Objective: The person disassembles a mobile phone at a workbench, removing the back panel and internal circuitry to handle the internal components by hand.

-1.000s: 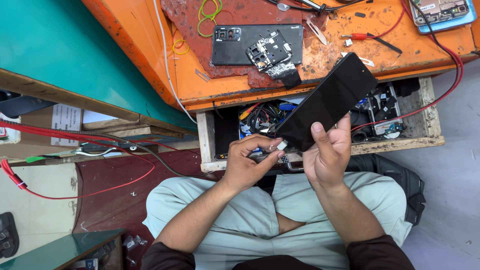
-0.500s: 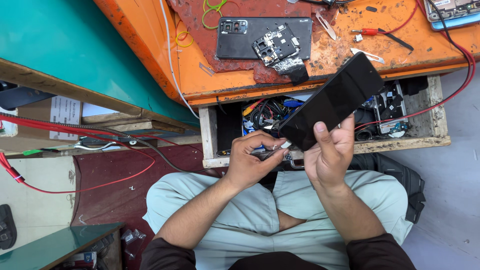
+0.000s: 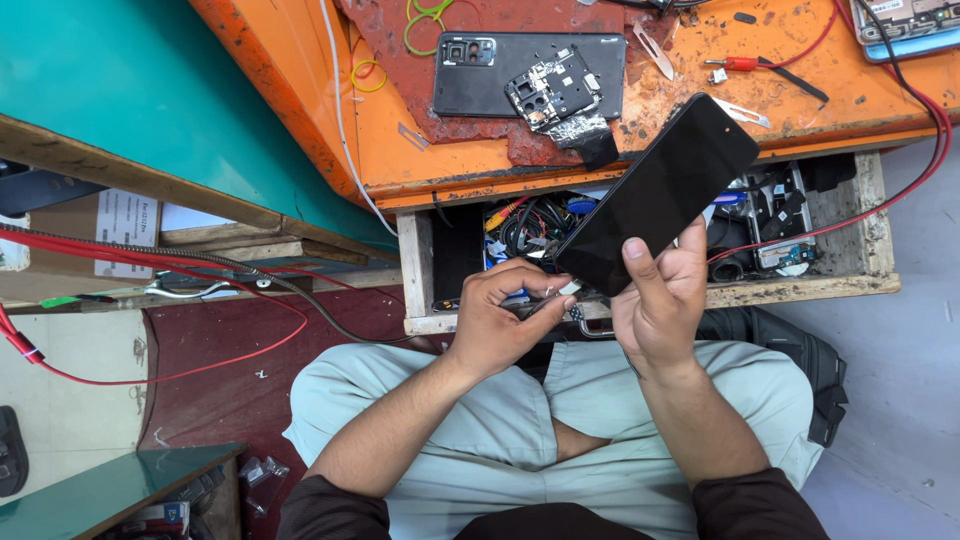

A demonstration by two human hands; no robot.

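My right hand (image 3: 660, 300) holds a black smartphone (image 3: 660, 190) by its lower end, screen side up, tilted over an open wooden drawer (image 3: 800, 292). My left hand (image 3: 505, 315) is closed next to the phone's lower corner, pinching a small thin metal tool (image 3: 550, 300) whose shape I cannot make out. On the orange workbench (image 3: 420, 150) lies a black phone back cover (image 3: 520, 75) with a loose circuit board part (image 3: 555, 90) on top of it.
The drawer holds tangled cables and parts (image 3: 525, 225). Tweezers (image 3: 655, 50), a red-handled screwdriver (image 3: 760, 68) and another phone (image 3: 915, 20) lie on the bench. Red wires (image 3: 900, 110) run over its right edge. A dark bag (image 3: 790, 345) sits by my right knee.
Both hands and the phone stay almost the same; the view has shifted slightly, and my left hand's fingers have closed in a little nearer the phone's lower corner.
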